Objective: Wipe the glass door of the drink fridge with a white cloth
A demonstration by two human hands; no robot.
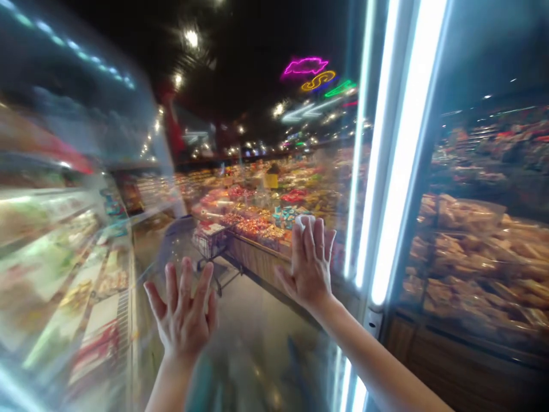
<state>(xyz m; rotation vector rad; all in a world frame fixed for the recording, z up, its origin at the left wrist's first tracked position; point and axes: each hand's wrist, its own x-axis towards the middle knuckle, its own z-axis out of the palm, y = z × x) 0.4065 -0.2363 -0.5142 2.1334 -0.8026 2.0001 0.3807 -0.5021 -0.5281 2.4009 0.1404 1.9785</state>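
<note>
My left hand (184, 312) is raised at lower centre-left, fingers spread and palm turned away. My right hand (312, 263) reaches farther and higher, also flat with its fingers apart. A small white piece (303, 220), perhaps tissue or cloth, shows at the tips of its first fingers; its exact kind is unclear. Both palms face what looks like a glass pane, though I cannot tell whether they touch it. Just right of my right hand runs a bright vertical light tube (407, 154). Nothing shows in my left hand.
Beyond my hands stands a shopping cart (210, 240) beside a long display of packaged goods (257, 223). Blurred shelves (81, 286) line the left. Bagged goods (472, 263) fill a display at right. Neon signs (317, 77) glow above.
</note>
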